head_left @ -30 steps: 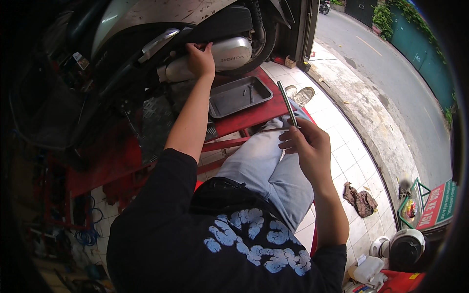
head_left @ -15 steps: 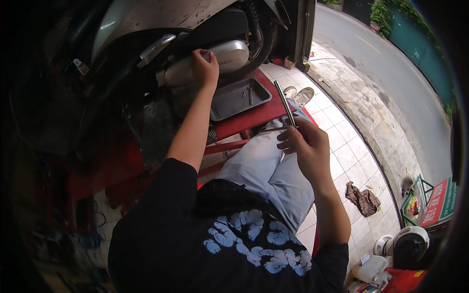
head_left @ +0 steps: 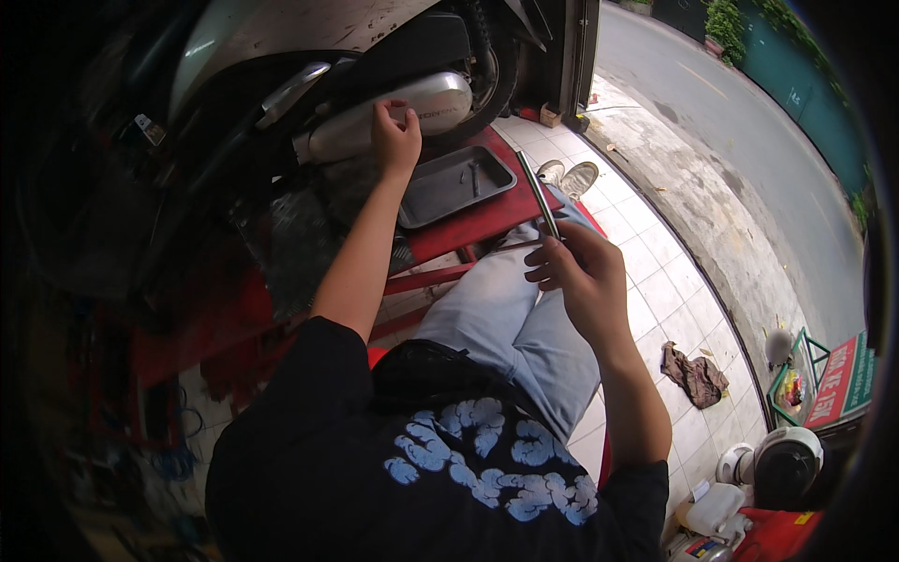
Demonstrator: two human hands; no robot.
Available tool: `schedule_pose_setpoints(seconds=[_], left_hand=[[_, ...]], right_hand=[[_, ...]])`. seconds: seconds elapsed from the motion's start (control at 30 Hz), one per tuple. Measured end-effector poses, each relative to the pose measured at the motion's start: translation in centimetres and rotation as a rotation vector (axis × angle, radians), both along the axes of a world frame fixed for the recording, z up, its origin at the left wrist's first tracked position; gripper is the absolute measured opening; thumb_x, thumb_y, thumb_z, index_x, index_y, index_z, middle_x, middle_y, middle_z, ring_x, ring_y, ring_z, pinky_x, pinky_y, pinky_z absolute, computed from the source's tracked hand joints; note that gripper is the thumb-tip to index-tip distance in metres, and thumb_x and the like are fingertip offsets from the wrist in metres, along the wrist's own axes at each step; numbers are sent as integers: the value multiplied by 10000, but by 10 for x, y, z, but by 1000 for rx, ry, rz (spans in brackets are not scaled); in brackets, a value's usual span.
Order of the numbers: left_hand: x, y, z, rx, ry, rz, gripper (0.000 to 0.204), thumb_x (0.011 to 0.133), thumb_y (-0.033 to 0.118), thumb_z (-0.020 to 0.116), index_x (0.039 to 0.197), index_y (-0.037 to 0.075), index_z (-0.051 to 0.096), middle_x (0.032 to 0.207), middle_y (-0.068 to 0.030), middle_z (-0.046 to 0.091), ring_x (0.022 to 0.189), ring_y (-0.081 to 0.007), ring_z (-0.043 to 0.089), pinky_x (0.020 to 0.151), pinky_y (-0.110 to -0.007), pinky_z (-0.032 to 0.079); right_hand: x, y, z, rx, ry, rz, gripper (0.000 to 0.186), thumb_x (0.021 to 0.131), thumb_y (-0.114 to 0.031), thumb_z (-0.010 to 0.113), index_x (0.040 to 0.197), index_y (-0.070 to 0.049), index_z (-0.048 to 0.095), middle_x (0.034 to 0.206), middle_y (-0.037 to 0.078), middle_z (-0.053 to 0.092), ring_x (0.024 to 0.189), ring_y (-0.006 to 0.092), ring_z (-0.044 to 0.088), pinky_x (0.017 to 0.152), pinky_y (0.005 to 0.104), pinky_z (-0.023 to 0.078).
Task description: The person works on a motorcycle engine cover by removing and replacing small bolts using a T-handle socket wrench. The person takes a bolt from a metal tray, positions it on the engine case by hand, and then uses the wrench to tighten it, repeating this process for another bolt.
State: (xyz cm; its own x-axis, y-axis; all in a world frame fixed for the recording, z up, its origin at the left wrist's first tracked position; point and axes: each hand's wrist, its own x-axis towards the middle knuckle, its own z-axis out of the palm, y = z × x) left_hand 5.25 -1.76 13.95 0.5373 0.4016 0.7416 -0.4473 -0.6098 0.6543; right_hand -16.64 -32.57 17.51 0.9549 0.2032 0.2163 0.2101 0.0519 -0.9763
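Ahead of me, a motor scooter's silver side cover (head_left: 435, 105) lies behind my left hand (head_left: 397, 142). That hand's fingers are curled with thumb and forefinger close together; whatever they may hold is hidden. Above my lap, my right hand (head_left: 588, 272) is wrapped round a silver T-handle wrench (head_left: 537, 194). Its thick shaft points up and away, while a thin bar sticks out leftward by the fingers. Between the cover and my legs stands a grey metal tray (head_left: 440, 199) with a few small dark metal parts (head_left: 473, 178) in it.
The tray rests on a red work stand (head_left: 487, 223). A wheel (head_left: 506, 80) is at the far end of the scooter. On the white tiles to my right lies a crumpled brown rag (head_left: 695, 375). Helmets (head_left: 788, 468) and a plastic jug (head_left: 714, 510) sit at lower right.
My left hand has drawn back slightly from the silver cover, and its fingers have loosened a little. My right hand keeps its hold on the wrench. The whole view has shifted slightly.
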Motion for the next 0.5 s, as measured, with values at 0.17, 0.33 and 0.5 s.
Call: schedule_pose_setpoints(seconds=[0.17, 0.33, 0.5], left_hand=[[18, -10, -63, 195, 266, -43, 222, 845, 163, 669, 1025, 60, 592, 962, -85, 696, 919, -286, 680, 782, -416, 525], [82, 11, -156, 357, 702, -90, 249, 811, 182, 729, 995, 38, 643, 951, -117, 717, 907, -279, 694, 834, -385, 538], [148, -8, -201, 421, 724, -7, 288, 793, 177, 751, 1019, 39, 637, 1002, -158, 688, 1010, -337, 661, 864, -427, 537]], right_hand=[[2, 1, 1, -2, 16, -2, 247, 989, -91, 549, 1166, 70, 613, 868, 113, 704, 733, 154, 709, 615, 248, 545], [10, 2, -1, -3, 56, -11, 257, 991, -100, 551, 1175, 68, 613, 861, 114, 703, 737, 154, 707, 618, 250, 544], [21, -5, -13, -15, 117, -60, 293, 992, -126, 557, 1199, 78, 598, 859, 114, 705, 742, 159, 710, 623, 250, 544]])
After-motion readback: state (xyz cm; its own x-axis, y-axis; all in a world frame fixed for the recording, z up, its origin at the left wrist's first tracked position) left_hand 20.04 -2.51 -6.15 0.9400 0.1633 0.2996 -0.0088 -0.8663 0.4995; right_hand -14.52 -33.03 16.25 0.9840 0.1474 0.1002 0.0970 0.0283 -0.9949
